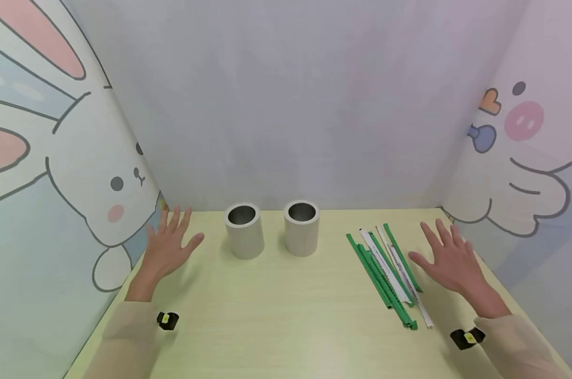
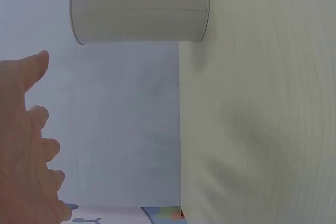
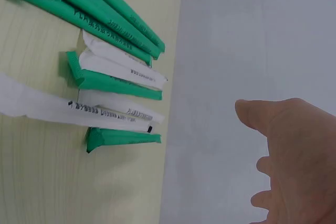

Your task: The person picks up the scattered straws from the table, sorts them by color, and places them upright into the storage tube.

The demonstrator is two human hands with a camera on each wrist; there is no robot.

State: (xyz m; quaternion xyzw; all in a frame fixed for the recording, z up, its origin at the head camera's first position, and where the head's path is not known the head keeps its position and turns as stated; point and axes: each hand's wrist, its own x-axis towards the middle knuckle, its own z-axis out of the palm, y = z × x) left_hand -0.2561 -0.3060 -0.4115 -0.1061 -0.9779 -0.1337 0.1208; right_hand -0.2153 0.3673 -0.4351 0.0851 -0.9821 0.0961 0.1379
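My left hand (image 1: 169,250) is held over the table's left side, fingers spread, holding nothing. To its right stands a pale grey round holder (image 1: 246,239) with a dark hollow inside, also large at the top of the left wrist view. A second matching holder (image 1: 302,234) stands upright beside it, a small gap between them. My right hand (image 1: 453,261) hovers spread and bare at the table's right side. Just left of it lies a loose bunch of long paper-wrapped sticks, some in green wrappers (image 3: 113,85), others in white wrappers (image 3: 100,111) with dark print.
The pale wooden table (image 1: 286,310) ends at a plain grey cloth wall (image 1: 286,105) behind the holders. Cartoon-printed side panels, one with a rabbit (image 1: 87,195) and one with a pig-nosed figure (image 1: 522,158), border the table left and right.
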